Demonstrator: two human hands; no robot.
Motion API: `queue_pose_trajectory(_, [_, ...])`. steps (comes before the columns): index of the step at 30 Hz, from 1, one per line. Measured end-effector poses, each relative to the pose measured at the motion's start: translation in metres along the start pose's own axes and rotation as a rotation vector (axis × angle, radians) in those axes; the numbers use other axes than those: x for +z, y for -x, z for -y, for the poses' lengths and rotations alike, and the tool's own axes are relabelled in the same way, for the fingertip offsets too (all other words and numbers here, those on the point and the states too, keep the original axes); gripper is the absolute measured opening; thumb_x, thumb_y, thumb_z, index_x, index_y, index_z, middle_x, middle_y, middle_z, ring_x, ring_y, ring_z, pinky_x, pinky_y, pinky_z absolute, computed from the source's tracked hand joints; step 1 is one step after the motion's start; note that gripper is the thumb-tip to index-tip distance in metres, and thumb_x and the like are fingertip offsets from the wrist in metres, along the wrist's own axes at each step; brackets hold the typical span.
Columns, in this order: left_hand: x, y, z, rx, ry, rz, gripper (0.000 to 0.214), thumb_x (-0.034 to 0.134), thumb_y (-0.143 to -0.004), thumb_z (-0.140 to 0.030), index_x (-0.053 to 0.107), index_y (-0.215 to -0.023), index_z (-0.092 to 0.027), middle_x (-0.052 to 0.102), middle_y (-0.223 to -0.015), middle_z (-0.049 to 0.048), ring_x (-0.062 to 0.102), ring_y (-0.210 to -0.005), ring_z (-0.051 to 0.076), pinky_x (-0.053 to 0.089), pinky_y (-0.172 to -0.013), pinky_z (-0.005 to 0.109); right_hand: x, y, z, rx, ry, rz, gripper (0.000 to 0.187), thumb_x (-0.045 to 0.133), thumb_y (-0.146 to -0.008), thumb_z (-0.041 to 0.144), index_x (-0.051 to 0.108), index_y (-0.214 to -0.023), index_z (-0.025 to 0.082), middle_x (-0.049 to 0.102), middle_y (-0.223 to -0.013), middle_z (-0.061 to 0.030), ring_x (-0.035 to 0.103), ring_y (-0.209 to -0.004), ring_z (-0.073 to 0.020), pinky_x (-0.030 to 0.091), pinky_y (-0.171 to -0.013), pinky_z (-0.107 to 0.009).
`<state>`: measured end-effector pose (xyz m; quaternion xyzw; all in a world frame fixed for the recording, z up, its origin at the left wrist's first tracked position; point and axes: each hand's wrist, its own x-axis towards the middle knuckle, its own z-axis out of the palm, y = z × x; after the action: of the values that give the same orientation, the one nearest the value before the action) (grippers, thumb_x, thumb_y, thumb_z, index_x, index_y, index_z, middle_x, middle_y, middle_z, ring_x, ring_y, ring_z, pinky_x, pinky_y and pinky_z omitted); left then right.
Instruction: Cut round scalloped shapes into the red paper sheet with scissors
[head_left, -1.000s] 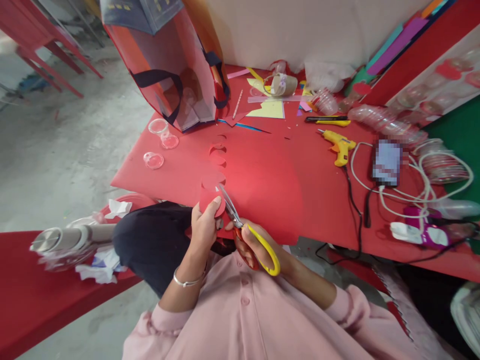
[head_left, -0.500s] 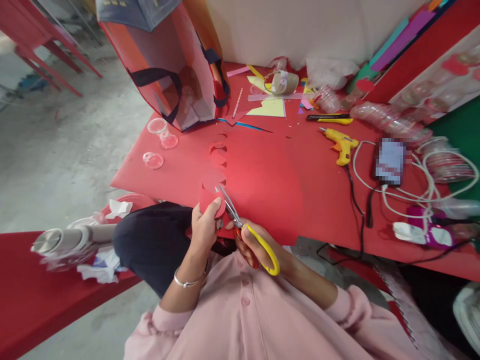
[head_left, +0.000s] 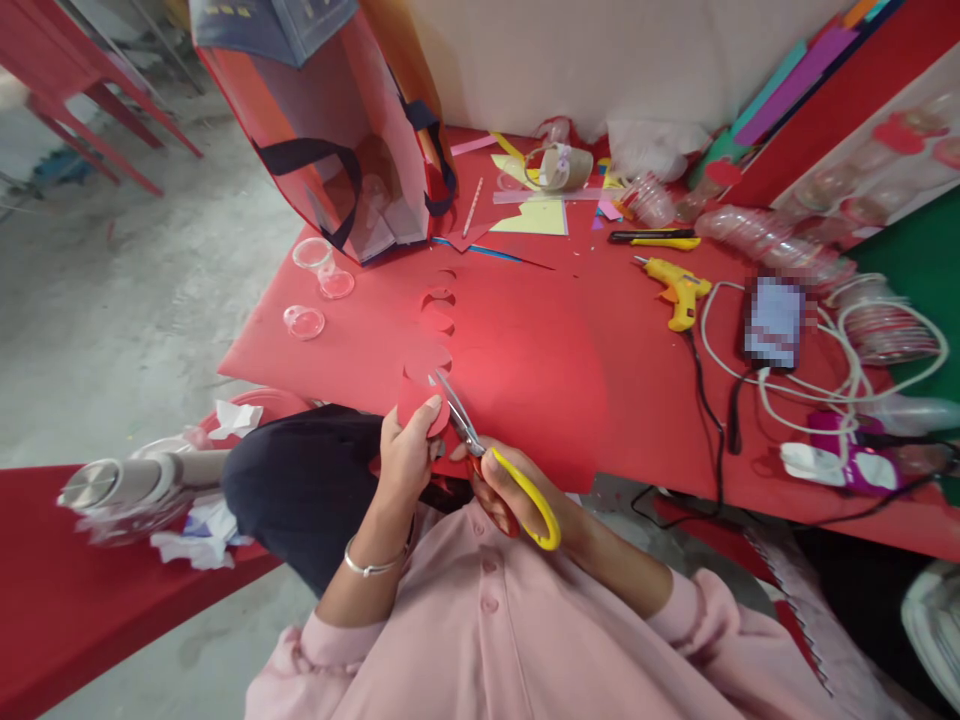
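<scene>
Pinched between the thumb and fingers of my left hand is a piece of red paper with a rounded edge. My right hand grips a pair of scissors with yellow and red handles. Their blades point away from me, slightly parted, and lie at the right edge of the red paper. Just beyond the blades, several curved red paper pieces form a line on the red table. Red paper against the red table makes some outlines hard to tell.
A large open bag stands at the back left, near clear plastic lids. To the right lie a yellow glue gun, a cutter knife, a phone and looped white cable. A steel bottle rests on the red bench.
The view has shifted very slightly. Both hands, the scissors and the red paper keep almost the same positions.
</scene>
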<state>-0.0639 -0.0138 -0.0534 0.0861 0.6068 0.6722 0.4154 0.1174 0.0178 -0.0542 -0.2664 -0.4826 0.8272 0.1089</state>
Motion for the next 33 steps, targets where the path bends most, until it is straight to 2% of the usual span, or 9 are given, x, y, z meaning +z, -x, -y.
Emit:
queue_pose_trajectory(17, [0.003,0.000,-0.007,-0.010,-0.016,0.024,0.050,0.093,-0.075,-0.044,0.051,-0.060,-0.022,0.043,-0.045,-0.0078,0.035,-0.037,0.005,0.028,-0.038,0.019,-0.003,0.000,0.010,0.046,0.055,-0.017,0.085,0.053,-0.100,0.097,0.061,-0.132,0.019,0.040,-0.064,0.0113,0.034,-0.041,-0.0083,0.030,-0.038,-0.022])
queue_pose_trajectory(26, [0.015,-0.004,-0.014,-0.040,-0.009,0.103,0.052,0.095,-0.072,-0.049,0.052,-0.060,-0.022,0.043,-0.046,-0.0082,0.036,-0.037,0.006,0.031,-0.038,0.020,-0.012,0.003,0.021,0.038,0.093,-0.040,0.089,0.054,-0.096,0.100,0.063,-0.131,0.019,0.039,-0.063,0.0132,0.033,-0.039,-0.0068,0.032,-0.038,-0.020])
queue_pose_trajectory(33, [0.020,-0.005,-0.019,-0.073,-0.009,0.102,0.051,0.095,-0.072,-0.047,0.051,-0.063,-0.022,0.043,-0.049,-0.0083,0.035,-0.037,0.005,0.031,-0.039,0.020,-0.016,0.003,0.025,0.025,0.096,-0.058,0.089,0.055,-0.095,0.101,0.065,-0.129,0.019,0.041,-0.064,0.0110,0.033,-0.040,-0.0076,0.033,-0.037,-0.023])
